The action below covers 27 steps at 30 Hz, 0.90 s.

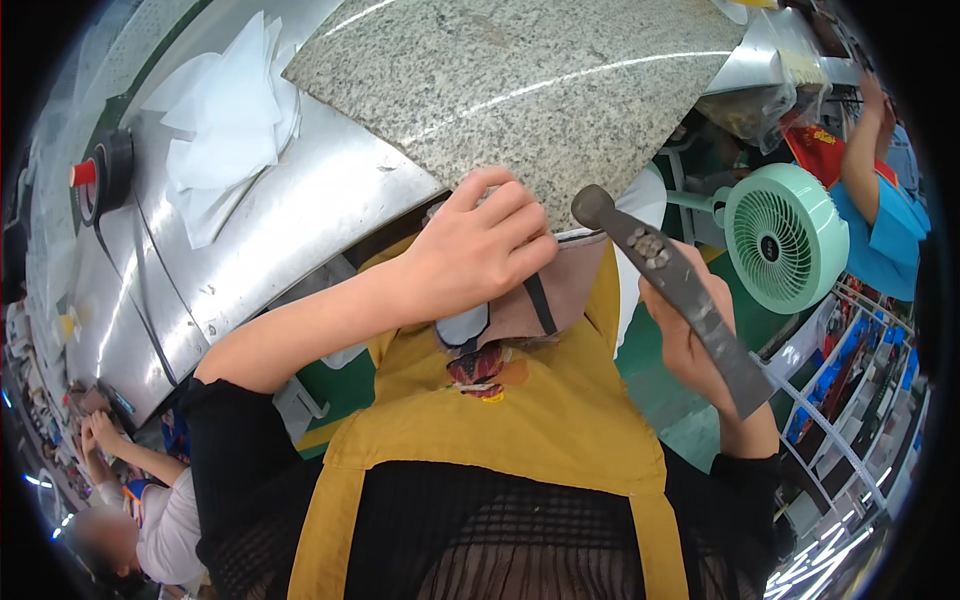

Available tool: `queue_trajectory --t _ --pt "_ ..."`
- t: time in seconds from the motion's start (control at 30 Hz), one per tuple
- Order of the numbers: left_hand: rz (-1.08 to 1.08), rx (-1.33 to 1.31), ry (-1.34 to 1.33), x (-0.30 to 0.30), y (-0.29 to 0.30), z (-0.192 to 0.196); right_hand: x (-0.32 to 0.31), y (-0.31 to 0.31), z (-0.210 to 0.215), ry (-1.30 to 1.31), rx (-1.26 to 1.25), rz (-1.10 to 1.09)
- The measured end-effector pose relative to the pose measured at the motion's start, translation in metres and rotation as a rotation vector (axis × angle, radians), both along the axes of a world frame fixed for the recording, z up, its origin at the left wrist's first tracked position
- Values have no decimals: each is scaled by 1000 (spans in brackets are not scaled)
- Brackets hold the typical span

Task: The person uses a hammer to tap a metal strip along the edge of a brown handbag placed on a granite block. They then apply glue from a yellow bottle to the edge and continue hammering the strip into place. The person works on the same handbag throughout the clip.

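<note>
My left hand (480, 250) presses down on a pinkish-brown leather piece with a dark strap (560, 295) at the near corner of a speckled granite slab (520, 80). The fingers curl over the piece and the slab's edge. My right hand (690, 345) grips a dark metal hammer-like tool (670, 280). Its rounded head is raised just right of my left fingers, above the leather piece. A mustard-yellow apron (500, 420) over black sleeves fills the lower middle.
A shiny steel workbench (260, 240) runs to the left with crumpled white cloths (230, 120) and a black tape roll (110, 170). A mint-green fan (785, 235) stands at the right. Another person in blue works at the far right, and one more sits at the lower left.
</note>
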<state>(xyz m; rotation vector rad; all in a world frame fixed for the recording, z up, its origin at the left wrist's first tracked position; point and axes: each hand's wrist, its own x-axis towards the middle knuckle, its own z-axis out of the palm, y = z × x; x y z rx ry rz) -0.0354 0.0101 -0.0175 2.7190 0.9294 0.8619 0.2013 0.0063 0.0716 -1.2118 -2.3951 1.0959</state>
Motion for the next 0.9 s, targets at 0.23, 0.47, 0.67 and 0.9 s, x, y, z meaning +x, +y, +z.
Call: queue_trajectory --t 0.23,0.47,0.67,0.9 --pt "23 37 -32 -2 0 -6 -7 5 6 -46 -152 -28" --pt "115 -187 -95 -7 -7 0 -10 -1 -5 -124 -82 82" --pt "45 -37 -42 -12 -9 -4 -10 -2 2 -15 -187 -41" --pt "-9 92 -41 -13 -7 -10 -13 10 10 -75 -229 26"
